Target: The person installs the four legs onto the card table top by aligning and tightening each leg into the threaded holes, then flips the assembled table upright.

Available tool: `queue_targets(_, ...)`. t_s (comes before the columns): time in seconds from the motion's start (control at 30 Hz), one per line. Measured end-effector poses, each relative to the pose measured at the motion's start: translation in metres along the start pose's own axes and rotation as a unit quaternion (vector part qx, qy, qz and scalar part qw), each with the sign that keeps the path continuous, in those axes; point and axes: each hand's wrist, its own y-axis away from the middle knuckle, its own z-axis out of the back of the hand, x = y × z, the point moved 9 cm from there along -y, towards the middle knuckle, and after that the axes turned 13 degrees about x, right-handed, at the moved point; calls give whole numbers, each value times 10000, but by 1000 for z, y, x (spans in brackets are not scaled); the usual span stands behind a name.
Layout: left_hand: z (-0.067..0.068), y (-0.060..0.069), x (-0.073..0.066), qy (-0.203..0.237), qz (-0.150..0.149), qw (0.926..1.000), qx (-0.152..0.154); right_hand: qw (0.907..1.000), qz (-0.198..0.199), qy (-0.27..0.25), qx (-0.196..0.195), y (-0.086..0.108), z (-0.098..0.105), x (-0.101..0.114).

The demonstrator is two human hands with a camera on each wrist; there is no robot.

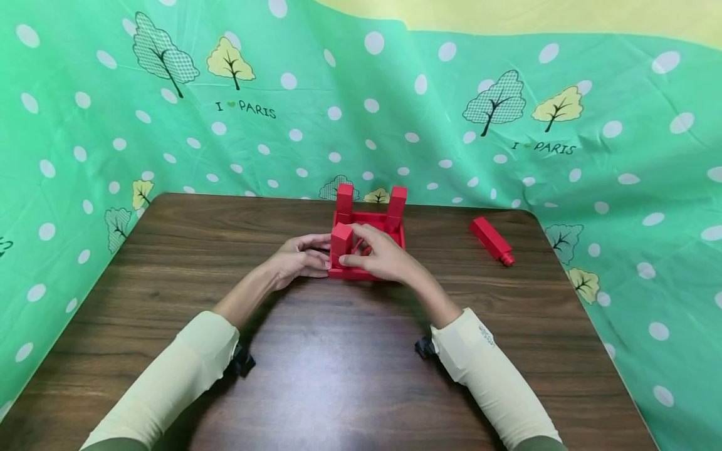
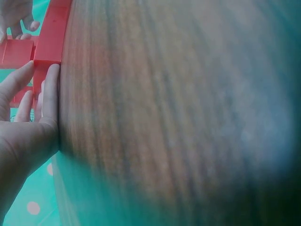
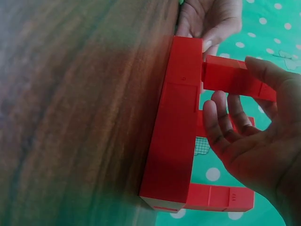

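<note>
A red square frame (image 1: 356,274) lies on the table with upright red legs at its corners, like a small upturned stool. My right hand (image 1: 386,255) pinches the near-left leg (image 1: 341,235) between thumb and fingers; in the right wrist view that leg (image 3: 228,75) stands at the frame's corner, and a thin gap seems to show at its base. Against the frame's left side rests my left hand (image 1: 299,258), fingers mostly straight, with the thumb (image 2: 21,80) close to the rim. Two far legs, left (image 1: 344,202) and right (image 1: 397,205), stand upright.
A loose red leg (image 1: 489,239) with a narrower knobbed end lies on the table to the right. The dark wooden table (image 1: 338,376) ends at a green dotted cloth (image 1: 316,113) behind and at both sides.
</note>
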Motion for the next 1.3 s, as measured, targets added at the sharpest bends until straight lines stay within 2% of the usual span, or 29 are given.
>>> queue_targets(0.13,0,0,0,-11,24,10000,-5,9999,-8,-93,44,-2,1,1)
queue_targets(0.4,1,-1,2,-38,45,10000,42,9994,-259,-160,-170,-2,6,0)
queue_targets(0.97,1,-1,2,6,7,10000,16,9986,-427,-273,-139,2,11,4)
queue_targets(1.3,-1,0,0,-7,-14,10000,20,9972,-530,-477,-225,1,10,-2)
